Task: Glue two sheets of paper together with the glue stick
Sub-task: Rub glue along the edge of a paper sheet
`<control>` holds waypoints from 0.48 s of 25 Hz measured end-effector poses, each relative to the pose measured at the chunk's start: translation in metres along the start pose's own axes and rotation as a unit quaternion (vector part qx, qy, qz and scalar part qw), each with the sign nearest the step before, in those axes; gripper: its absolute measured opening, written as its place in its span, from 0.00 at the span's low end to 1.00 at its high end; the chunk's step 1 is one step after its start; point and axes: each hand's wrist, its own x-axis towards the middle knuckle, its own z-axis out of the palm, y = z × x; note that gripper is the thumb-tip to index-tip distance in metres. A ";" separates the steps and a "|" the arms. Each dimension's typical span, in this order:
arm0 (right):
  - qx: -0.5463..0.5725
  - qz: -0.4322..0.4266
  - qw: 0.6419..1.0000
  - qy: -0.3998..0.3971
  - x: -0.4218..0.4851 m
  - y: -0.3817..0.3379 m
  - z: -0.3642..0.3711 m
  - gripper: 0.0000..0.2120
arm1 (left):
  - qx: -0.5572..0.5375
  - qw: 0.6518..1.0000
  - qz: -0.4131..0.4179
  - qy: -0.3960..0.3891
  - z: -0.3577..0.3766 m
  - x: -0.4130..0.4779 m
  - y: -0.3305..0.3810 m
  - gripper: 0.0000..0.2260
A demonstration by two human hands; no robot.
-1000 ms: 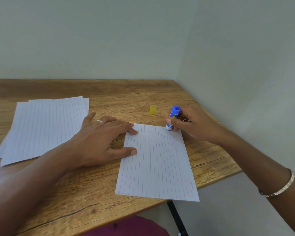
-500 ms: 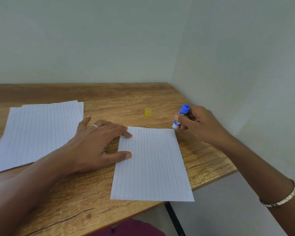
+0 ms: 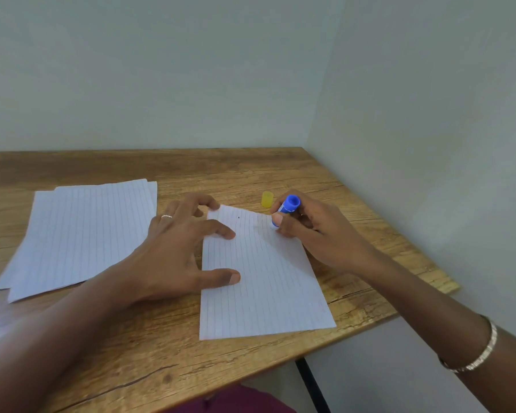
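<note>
One lined white sheet (image 3: 265,278) lies on the wooden table (image 3: 251,171), reaching the front edge. My left hand (image 3: 179,248) rests spread on the sheet's left side, thumb and fingertips pressing it flat. My right hand (image 3: 313,231) grips the blue glue stick (image 3: 286,208), tilted, its lower end touching the sheet's far right corner. The stick's yellow cap (image 3: 267,199) stands on the table just beyond that corner. A small stack of lined sheets (image 3: 81,234) lies to the left.
The table sits in a corner, with walls close behind and to the right. Its right and front edges run near the sheet. A black table leg (image 3: 312,386) shows below the front edge. A bracelet circles my right wrist.
My right hand has brought the glue stick from just off the sheet's far right corner back onto the paper. My left hand's fingers have shifted along the sheet's left side.
</note>
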 end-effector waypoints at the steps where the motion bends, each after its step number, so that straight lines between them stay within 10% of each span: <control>1: -0.003 -0.003 1.000 -0.005 0.003 0.000 0.000 0.06 | -0.024 1.000 -0.005 0.013 -0.001 0.000 0.001 0.30; 6: -0.010 -0.031 0.999 -0.023 0.011 0.003 0.003 0.05 | 0.000 0.992 0.029 0.126 -0.007 -0.002 0.007 0.21; 12: 0.221 0.031 0.972 -0.071 0.029 0.005 0.014 0.12 | 0.187 0.981 0.042 -0.003 0.001 -0.002 0.014 0.33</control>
